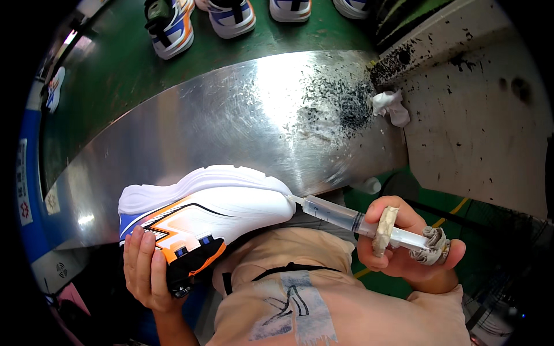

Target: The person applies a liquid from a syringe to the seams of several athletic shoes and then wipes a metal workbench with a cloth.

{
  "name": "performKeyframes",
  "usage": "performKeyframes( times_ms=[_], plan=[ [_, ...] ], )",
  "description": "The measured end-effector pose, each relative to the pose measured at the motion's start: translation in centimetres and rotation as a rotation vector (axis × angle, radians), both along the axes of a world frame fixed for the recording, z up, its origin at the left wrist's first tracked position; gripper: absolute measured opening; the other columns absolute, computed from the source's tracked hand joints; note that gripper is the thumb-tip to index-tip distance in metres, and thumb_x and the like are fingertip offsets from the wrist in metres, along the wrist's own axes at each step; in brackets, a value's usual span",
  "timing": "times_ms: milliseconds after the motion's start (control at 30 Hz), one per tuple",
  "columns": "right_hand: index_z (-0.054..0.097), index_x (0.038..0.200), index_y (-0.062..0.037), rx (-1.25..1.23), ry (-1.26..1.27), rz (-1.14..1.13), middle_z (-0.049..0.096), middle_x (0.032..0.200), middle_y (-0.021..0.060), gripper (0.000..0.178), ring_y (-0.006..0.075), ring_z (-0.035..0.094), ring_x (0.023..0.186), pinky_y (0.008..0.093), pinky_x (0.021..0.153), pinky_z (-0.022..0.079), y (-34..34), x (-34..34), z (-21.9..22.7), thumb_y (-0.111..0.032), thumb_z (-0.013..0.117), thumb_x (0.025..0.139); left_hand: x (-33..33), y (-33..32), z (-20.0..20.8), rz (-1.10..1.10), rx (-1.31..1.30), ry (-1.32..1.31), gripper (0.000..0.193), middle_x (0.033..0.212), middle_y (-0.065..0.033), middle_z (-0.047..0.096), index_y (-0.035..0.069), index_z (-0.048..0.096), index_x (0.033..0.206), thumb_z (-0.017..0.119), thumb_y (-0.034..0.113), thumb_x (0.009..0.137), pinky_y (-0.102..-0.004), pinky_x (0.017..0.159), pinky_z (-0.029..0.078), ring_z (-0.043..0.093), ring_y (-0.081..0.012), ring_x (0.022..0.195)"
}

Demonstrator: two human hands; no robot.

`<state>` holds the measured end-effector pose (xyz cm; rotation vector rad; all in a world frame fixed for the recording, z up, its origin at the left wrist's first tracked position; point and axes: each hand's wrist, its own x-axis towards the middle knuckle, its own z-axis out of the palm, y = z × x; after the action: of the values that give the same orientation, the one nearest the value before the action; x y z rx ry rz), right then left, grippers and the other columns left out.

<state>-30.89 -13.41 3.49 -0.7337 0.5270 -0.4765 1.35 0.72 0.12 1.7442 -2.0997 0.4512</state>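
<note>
Running shoe (pixel 248 202): lying on its side in the hold of the left hand, at the near edge of the table (pixel 202 127), with its white sole facing away from the body; whether it is touching the metal, I cannot tell.
Long axis: running left to right, with the rounded white end, apparently the toe, pointing toward the right hand (pixel 404 266).
Left hand (pixel 141 271): wrapping the far-left portion, its fingers spreading over the orange and black side panel; it is the nearer hand, being in contact with the shoe.
Right hand: holding a clear syringe (pixel 332 213), its fingers curling about the cream-wrapped collar (pixel 385 230) while the thumb is resting at the grey-wrapped plunger end (pixel 433 247).
Nozzle to toe: the syringe is slanting up and leftward, its tip meeting or lying just beside the line where sole and upper are joining; exact contact is too fine to tell. The shoe is lying leftward of the right fingers, with the barrel bridging the space.
Around them: similar shoes (pixel 231 20) are standing along the far side, and a crumpled white wad (pixel 392 108) is lying at the right.
</note>
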Motion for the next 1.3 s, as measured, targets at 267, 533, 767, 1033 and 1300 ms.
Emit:
performKeyframes(
  times_ms=[267,533,767,1033,1300],
  plan=[
    [0.023,0.137,0.0063,0.103,-0.096,-0.067,0.043,0.102,0.0043,0.127,0.0085,0.04,0.081,0.0213,0.07,0.033,1.0,1.0,-0.4,-0.078,0.07,0.054,0.1,-3.5,2.5,-0.014,0.099,0.124,0.058,0.115,-0.0233,0.06,-0.002,0.053,0.117,0.079,0.026,0.073,-0.0472,0.092,0.048,0.061,-0.0403,0.105],
    [0.023,0.138,0.0044,0.048,-0.117,-0.198,0.043,0.098,0.0061,0.115,0.0102,0.039,0.081,0.0224,0.071,0.034,0.7,3.5,-3.3,-0.07,0.072,0.064,1.3,-10.5,4.7,0.054,0.421,0.443,0.06,0.088,-0.0154,0.064,0.0,0.059,0.103,0.086,0.013,0.05,-0.034,0.075,0.051,0.065,-0.0287,0.082],
    [0.023,0.138,0.0049,-0.136,-0.15,-0.167,0.045,0.103,0.0059,0.116,0.0084,0.042,0.083,0.0212,0.072,0.038,1.5,3.7,-4.6,-0.068,0.073,0.064,3.8,-15.3,6.1,0.072,0.746,0.708,0.061,0.075,-0.0045,0.063,-0.001,0.06,0.096,0.088,0.009,0.043,-0.0231,0.07,0.05,0.06,-0.0092,0.07],
    [0.024,0.138,0.0059,-0.35,-0.109,-0.132,0.05,0.104,0.0065,0.119,0.0093,0.048,0.084,0.0206,0.073,0.042,1.8,3.4,-5.4,-0.067,0.077,0.06,5.5,-17.2,6.4,0.078,0.847,0.741,0.057,0.076,-0.001,0.06,0.001,0.061,0.092,0.087,0.016,0.044,-0.0211,0.069,0.046,0.056,-0.0073,0.071],
    [0.031,0.132,-0.0021,-0.426,0.307,-0.47,0.048,0.086,0.0027,0.12,0.007,0.042,0.072,0.0189,0.06,0.033,-3.0,3.6,-1.8,-0.08,0.07,0.049,6.0,-16.5,7.0,0.129,0.827,0.769,0.052,0.077,-0.0012,0.06,-0.001,0.061,0.09,0.086,0.018,0.048,-0.0219,0.067,0.046,0.054,-0.0067,0.07]
  ],
)
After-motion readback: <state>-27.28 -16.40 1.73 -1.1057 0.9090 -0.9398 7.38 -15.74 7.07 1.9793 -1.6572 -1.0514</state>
